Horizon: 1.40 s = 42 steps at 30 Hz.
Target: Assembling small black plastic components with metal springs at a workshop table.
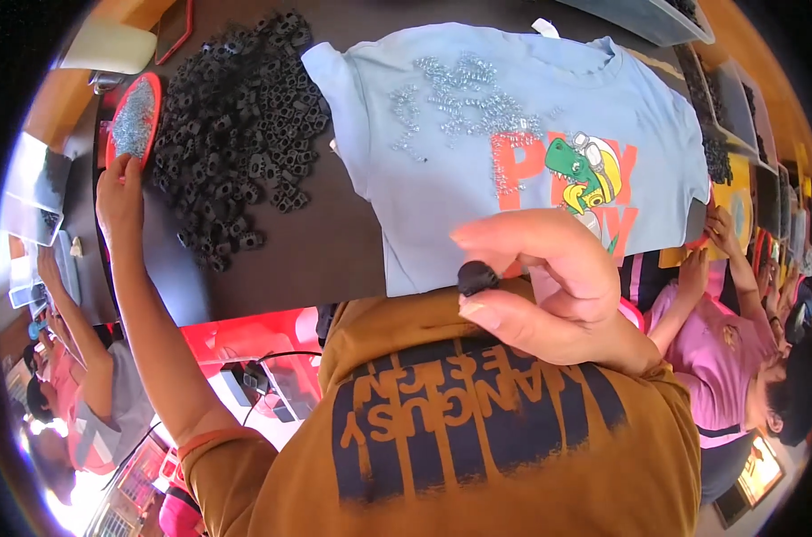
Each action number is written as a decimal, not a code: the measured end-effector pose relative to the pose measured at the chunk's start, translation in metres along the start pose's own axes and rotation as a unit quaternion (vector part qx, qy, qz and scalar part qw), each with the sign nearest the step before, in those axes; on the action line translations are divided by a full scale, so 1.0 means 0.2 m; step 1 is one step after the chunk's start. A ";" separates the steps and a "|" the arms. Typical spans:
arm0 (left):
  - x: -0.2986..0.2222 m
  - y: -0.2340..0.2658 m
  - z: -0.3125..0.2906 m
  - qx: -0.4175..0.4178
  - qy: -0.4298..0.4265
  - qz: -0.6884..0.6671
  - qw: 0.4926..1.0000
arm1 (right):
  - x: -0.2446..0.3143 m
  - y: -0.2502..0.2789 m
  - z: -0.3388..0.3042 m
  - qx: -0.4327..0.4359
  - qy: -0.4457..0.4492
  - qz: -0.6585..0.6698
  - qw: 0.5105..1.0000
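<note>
Between the thumb and forefinger of my right hand (571, 291) is a small, rounded black plastic part (477, 278), held up close over the near edge of the table. Its finer shape is too dark to make out. My left hand (121, 192) reaches out to the far left, with its fingers closed at the near rim of a red dish (158, 100) full of small metal springs (134, 125). A light blue T-shirt (406, 210) lies spread on the table, with loose springs (477, 94) scattered over it. Left of the shirt is a large heap of black plastic parts (245, 125).
The dark table (321, 251) shows between heap and shirt. Clear plastic bins (652, 20) stand along the far right edge; another bin (34, 192) sits far left. Co-workers sit both sides, one in a pink shirt (723, 358) at right. A pale container (110, 46) stands far left.
</note>
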State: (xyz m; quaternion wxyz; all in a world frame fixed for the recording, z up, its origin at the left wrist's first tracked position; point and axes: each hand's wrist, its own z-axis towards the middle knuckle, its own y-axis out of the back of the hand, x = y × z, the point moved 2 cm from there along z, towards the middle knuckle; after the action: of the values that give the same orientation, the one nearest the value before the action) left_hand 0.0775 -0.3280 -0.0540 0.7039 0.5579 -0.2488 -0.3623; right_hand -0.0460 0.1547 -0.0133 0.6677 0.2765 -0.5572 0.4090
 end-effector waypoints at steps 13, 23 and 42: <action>-0.10 0.11 -0.03 -0.078 -0.023 0.043 0.996 | -0.07 0.06 -0.14 -0.064 -0.052 -0.003 0.997; -1.41 0.28 -0.56 0.013 -0.368 -0.255 0.894 | -0.12 0.10 -0.11 -0.002 -0.014 -0.053 0.998; -1.46 0.34 -0.72 0.299 -0.018 -0.580 0.758 | -0.21 0.07 -0.08 -0.069 -0.109 0.048 0.991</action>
State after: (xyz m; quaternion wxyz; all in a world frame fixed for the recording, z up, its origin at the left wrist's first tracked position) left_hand 0.0224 -0.0037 -0.0092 0.1518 0.7705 0.0141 -0.6190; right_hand -0.0510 0.1656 -0.0583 0.6001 0.2459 -0.6660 0.3684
